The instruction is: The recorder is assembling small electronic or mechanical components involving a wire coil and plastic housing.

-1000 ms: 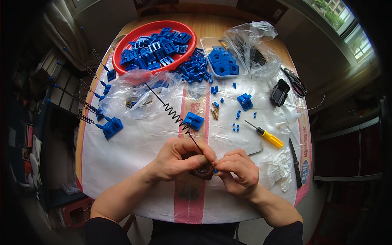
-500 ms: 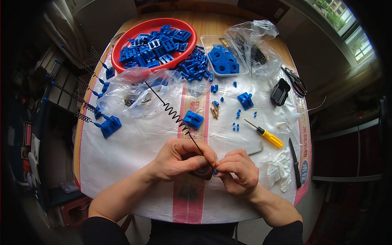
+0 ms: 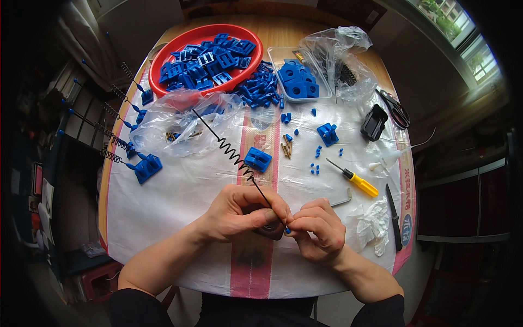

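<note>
The left hand [image 3: 242,211] grips the spring [image 3: 235,158] between thumb and curled fingers; the right hand [image 3: 318,226] pinches its near end at a blue tip [image 3: 288,231]. The spring slants far and left, over a bag [image 3: 155,128]. A block [image 3: 257,160] sits just right of its coil. A brown thing [image 3: 269,232] lies partly hidden under the left hand. Right: screwdriver [image 3: 362,186], tissue [image 3: 375,224], knife [image 3: 394,218].

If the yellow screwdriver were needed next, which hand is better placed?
Likely the right hand. The yellow screwdriver lies beyond it, handle toward the right, while the left hand is farther off, gripping the coiled black wire. The right would first have to leave the small blue piece it pinches.
</note>
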### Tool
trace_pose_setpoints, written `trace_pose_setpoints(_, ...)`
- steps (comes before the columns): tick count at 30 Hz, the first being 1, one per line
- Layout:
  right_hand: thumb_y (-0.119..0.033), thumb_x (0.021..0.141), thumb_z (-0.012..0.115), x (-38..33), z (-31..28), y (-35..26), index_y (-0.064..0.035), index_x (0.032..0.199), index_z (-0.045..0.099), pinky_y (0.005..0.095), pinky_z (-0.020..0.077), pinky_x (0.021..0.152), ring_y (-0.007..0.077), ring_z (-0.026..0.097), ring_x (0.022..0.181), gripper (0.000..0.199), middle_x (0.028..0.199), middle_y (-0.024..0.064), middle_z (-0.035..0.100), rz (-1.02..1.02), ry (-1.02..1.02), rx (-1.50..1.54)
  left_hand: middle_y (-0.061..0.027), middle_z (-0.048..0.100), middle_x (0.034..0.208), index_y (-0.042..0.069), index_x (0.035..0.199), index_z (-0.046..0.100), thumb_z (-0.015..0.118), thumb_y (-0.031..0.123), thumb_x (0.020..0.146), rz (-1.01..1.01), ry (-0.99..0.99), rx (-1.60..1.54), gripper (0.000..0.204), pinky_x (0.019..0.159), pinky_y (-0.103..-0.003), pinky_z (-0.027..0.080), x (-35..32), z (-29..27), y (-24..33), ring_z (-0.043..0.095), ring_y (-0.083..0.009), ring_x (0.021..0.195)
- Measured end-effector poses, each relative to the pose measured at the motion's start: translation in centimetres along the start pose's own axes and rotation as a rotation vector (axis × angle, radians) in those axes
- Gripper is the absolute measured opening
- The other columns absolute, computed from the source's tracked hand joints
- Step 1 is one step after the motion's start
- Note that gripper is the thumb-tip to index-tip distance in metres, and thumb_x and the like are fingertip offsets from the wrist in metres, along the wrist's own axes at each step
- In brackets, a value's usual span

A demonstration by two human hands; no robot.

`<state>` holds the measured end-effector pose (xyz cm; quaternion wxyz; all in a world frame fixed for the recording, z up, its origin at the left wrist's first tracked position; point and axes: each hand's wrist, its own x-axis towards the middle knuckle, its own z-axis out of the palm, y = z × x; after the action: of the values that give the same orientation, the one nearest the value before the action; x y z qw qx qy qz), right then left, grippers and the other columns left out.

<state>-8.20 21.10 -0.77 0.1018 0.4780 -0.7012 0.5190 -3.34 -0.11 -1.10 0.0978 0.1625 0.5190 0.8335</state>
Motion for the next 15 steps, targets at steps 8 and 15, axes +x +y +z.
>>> trace_pose_setpoints(8, 0.001, 0.063, 0.079, -0.05, -0.06, 0.07, -0.0061, 0.087, 0.066, 0.0317, 0.045, 0.066, 0.023, 0.059, 0.072, 0.028, 0.08, 0.005, 0.065, -0.001, -0.007, -0.006, -0.0158, 0.067, 0.099, -0.004, 0.096, 0.066, 0.057, 0.002, 0.093, -0.023, 0.036, 0.025, 0.011, 0.091, -0.037, 0.049, 0.04, 0.28, 0.3, 0.064, -0.0239, 0.099)
trace_pose_setpoints(15, 0.001, 0.062, 0.079, -0.06, 0.01, 0.07, -0.0059, 0.087, 0.066, 0.0319, 0.0454, 0.066, 0.0231, 0.059, 0.073, 0.029, 0.081, 0.0049, 0.065, 0.003, -0.01, -0.003, -0.0076, 0.067, 0.102, -0.004, 0.103, 0.066, 0.059, 0.006, 0.094, -0.004, 0.013, 0.006, 0.015, 0.088, -0.028, 0.048, -0.06, 0.08, 0.02, 0.062, -0.0131, 0.098)
